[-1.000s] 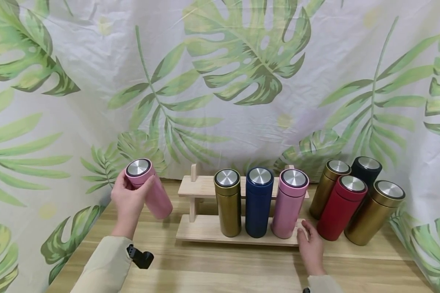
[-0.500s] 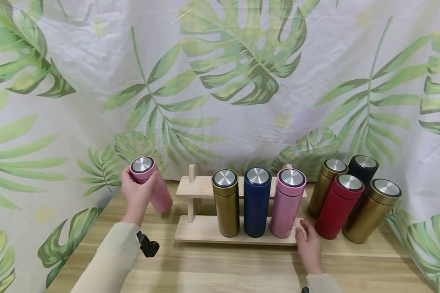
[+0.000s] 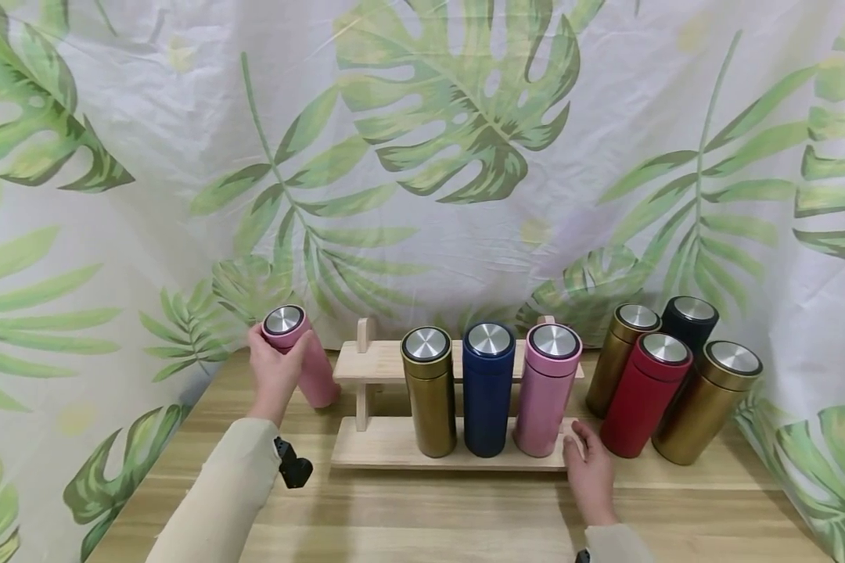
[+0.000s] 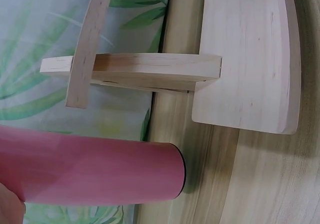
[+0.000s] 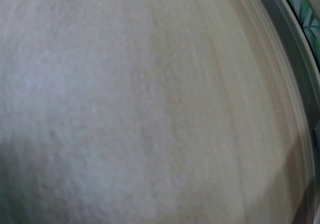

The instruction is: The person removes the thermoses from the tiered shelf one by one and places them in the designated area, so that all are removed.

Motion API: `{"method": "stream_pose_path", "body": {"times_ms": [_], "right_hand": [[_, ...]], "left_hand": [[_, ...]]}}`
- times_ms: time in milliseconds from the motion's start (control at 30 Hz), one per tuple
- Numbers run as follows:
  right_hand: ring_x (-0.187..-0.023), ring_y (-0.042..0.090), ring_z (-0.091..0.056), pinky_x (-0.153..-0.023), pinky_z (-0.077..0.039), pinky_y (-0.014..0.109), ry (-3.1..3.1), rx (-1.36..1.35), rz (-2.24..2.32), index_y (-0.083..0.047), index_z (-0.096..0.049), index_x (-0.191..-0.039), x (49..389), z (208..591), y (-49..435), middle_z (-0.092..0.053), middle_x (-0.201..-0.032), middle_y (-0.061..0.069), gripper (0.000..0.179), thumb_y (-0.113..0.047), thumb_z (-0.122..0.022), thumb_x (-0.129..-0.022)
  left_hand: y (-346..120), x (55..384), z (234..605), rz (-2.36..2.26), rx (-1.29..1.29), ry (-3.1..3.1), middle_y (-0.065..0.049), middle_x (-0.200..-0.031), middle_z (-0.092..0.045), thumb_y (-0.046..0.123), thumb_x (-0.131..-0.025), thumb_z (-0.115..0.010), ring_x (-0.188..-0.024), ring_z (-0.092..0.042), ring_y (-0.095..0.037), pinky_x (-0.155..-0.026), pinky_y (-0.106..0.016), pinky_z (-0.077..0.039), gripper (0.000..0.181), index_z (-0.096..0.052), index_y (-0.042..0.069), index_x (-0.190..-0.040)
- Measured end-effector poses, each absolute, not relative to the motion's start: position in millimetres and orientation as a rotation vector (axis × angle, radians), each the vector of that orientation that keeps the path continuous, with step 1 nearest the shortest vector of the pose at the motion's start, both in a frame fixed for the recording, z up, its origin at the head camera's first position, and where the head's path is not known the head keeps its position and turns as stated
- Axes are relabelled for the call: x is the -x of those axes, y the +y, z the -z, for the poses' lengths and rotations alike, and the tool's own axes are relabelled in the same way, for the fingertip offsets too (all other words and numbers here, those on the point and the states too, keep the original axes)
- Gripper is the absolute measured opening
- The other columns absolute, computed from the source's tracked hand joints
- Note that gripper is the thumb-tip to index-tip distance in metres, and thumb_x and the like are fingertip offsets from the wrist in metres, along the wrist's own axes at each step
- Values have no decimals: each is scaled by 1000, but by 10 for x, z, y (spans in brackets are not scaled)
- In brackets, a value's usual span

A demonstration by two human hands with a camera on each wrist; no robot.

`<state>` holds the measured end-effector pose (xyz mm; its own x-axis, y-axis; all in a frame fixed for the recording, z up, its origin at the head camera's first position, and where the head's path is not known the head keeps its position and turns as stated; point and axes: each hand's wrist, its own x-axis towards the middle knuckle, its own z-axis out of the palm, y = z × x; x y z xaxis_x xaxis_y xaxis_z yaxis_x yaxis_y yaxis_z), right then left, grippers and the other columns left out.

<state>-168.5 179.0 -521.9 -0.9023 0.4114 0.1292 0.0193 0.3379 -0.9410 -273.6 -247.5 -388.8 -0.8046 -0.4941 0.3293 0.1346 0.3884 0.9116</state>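
In the head view, my left hand [image 3: 276,374] grips a pink thermos [image 3: 317,374] near its steel-topped lid. The thermos stands slightly tilted, left of a two-tier wooden shelf [image 3: 366,450]. Its base is close over the table in the left wrist view, where the pink body [image 4: 100,166] lies beside the shelf's upright. My right hand [image 3: 591,473] rests at the right end of the lower tier, fingers loosely bent against the board's end. On that tier stand a gold thermos [image 3: 429,407], a blue thermos [image 3: 489,399] and another pink thermos [image 3: 545,399].
Right of the shelf stand two gold thermoses, a red thermos [image 3: 644,399] and a black thermos [image 3: 690,324], close together. A leaf-patterned cloth [image 3: 465,258] hangs behind the wooden table [image 3: 408,516]. Only blurred wood grain of the tabletop [image 5: 175,104] fills most of the right wrist view.
My left hand has carried the pink thermos rightward, closer to the shelf's left end, and it stands more upright. The right hand has stayed at the shelf's end. The head view has shifted slightly.
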Motion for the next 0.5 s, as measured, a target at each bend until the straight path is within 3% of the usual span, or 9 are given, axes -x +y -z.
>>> {"method": "stream_pose_path", "body": {"times_ms": [33,100,500], "right_hand": [[-125,37,-42,-102,-37,41,-2267,384,-1581,7,-49,-126,1686,5220,1791,-51,-129,25,36,-11,-49,-95],[-125,37,-42,-103,-36,44,-2264,386,-1580,7,-48,-126,1695,5230,1795,-51,-129,25,36,-11,-49,-94],[-124,38,-42,-103,-35,45,-2255,396,-1578,6,-49,-125,1708,5270,1798,-50,-129,25,36,-10,-51,-93]], "left_hand": [[-2476,2747,3900,1442,-304,-2084,-25,-130,-44,15,-77,-73,-120,-43,-34,-103,-44,-35,71,-30,0,-131],[-2471,2759,3913,1445,-303,-2093,-25,-130,-43,15,-77,-73,-120,-42,-34,-103,-45,-35,71,-29,1,-131],[-2499,2816,3988,1496,-387,-2159,-25,-135,-38,19,-79,-72,-125,-38,-35,-105,-45,-33,76,-24,2,-135]]}}
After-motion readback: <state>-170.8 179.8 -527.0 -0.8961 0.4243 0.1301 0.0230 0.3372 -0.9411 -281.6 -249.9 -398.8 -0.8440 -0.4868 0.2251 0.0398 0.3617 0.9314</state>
